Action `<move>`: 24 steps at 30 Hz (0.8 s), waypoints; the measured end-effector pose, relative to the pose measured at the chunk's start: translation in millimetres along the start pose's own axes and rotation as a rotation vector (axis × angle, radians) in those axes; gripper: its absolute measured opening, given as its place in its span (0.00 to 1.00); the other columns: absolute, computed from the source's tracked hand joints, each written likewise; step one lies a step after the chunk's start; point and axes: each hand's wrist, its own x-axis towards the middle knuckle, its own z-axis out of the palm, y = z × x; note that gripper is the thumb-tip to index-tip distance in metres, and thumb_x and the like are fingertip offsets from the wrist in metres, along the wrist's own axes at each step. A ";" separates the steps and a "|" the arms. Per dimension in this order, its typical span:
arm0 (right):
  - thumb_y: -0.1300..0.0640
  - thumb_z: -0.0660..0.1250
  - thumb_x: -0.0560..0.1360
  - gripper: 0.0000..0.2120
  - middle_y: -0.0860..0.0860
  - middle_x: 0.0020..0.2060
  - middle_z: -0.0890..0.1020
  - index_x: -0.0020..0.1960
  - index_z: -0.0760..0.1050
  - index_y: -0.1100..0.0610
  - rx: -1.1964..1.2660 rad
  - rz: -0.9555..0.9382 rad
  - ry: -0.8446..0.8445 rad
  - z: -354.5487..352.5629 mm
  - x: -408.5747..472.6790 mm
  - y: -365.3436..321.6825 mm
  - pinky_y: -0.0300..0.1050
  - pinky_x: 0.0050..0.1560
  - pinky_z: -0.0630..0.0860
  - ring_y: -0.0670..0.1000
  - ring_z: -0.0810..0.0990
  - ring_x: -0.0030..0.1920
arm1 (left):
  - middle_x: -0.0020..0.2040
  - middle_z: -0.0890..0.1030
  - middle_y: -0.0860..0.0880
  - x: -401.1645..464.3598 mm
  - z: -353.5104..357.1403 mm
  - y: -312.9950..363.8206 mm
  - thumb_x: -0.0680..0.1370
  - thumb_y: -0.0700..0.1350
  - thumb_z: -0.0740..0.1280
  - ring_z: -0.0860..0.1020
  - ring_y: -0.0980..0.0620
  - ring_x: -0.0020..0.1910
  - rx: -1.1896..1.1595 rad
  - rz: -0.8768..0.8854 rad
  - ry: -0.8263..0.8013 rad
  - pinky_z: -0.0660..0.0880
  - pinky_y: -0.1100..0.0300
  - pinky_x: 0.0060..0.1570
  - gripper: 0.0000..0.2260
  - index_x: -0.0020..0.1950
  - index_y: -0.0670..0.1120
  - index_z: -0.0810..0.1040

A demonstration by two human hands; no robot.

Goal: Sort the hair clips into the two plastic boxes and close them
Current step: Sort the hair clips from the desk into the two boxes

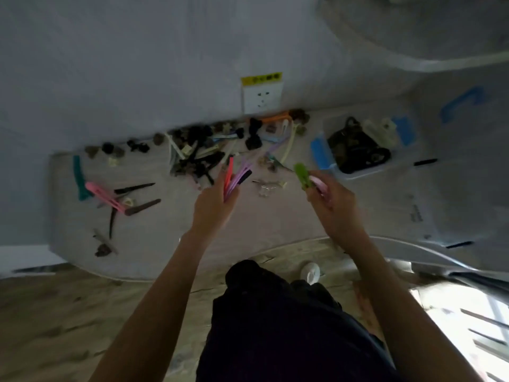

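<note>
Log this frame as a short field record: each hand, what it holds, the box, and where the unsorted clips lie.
left hand: grips a fan of long clips, red, purple and black
right hand: grips a green clip and a pink clip
open box: on the table, right of the hands, blue latches, dark clips inside
second box: not clearly identifiable
unsorted pile: along the wall under the wall socket
loose clips: scattered on the table's left side

Motion blur smears everything. Beyond the left grip (220,197), the dark clip pile (192,158) cannot be told piece by piece. Beyond the right grip (327,199), the box's (358,172) contents are indistinct, and its fingers are hidden.
</note>
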 end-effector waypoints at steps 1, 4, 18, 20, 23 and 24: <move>0.61 0.64 0.76 0.10 0.49 0.39 0.80 0.57 0.76 0.55 -0.002 0.048 0.048 -19.8 -9.7 14.6 0.24 0.37 0.67 0.46 0.77 0.38 | 0.29 0.68 0.56 -1.3 10.5 14.5 0.79 0.46 0.61 0.72 0.49 0.27 0.005 0.049 -0.015 0.62 0.63 0.25 0.14 0.64 0.46 0.69; 0.57 0.64 0.75 0.09 0.50 0.37 0.78 0.55 0.76 0.56 -0.083 0.160 0.195 -90.5 -34.5 60.9 0.27 0.34 0.67 0.48 0.76 0.35 | 0.29 0.67 0.56 -10.8 52.1 69.0 0.76 0.49 0.61 0.72 0.48 0.27 -0.007 0.172 -0.053 0.63 0.59 0.28 0.12 0.56 0.44 0.72; 0.63 0.61 0.76 0.21 0.62 0.61 0.77 0.69 0.66 0.63 -0.269 0.402 0.077 -196.6 -11.2 187.3 0.51 0.61 0.69 0.60 0.75 0.60 | 0.43 0.80 0.45 1.8 185.9 251.0 0.77 0.48 0.63 0.79 0.45 0.39 0.266 0.547 -0.199 0.74 0.54 0.36 0.11 0.57 0.45 0.71; 0.66 0.60 0.75 0.20 0.61 0.62 0.75 0.67 0.68 0.62 -0.312 0.360 0.106 -204.5 -21.8 192.6 0.49 0.62 0.67 0.60 0.74 0.62 | 0.46 0.81 0.46 17.8 192.9 268.5 0.78 0.50 0.62 0.80 0.45 0.40 0.389 0.668 -0.256 0.72 0.56 0.36 0.12 0.58 0.46 0.71; 0.68 0.60 0.74 0.19 0.61 0.61 0.75 0.64 0.71 0.63 -0.366 0.263 0.185 -220.3 -46.0 196.2 0.45 0.61 0.64 0.61 0.72 0.61 | 0.52 0.80 0.46 40.2 213.8 296.0 0.78 0.53 0.59 0.80 0.45 0.43 0.603 0.830 -0.329 0.74 0.54 0.39 0.15 0.61 0.47 0.68; 0.68 0.61 0.74 0.18 0.61 0.61 0.75 0.64 0.71 0.64 -0.390 0.241 0.202 -223.8 -53.3 197.5 0.43 0.61 0.62 0.62 0.71 0.62 | 0.53 0.79 0.46 46.2 221.6 304.0 0.78 0.54 0.58 0.80 0.44 0.45 0.658 0.872 -0.362 0.74 0.54 0.40 0.15 0.62 0.47 0.68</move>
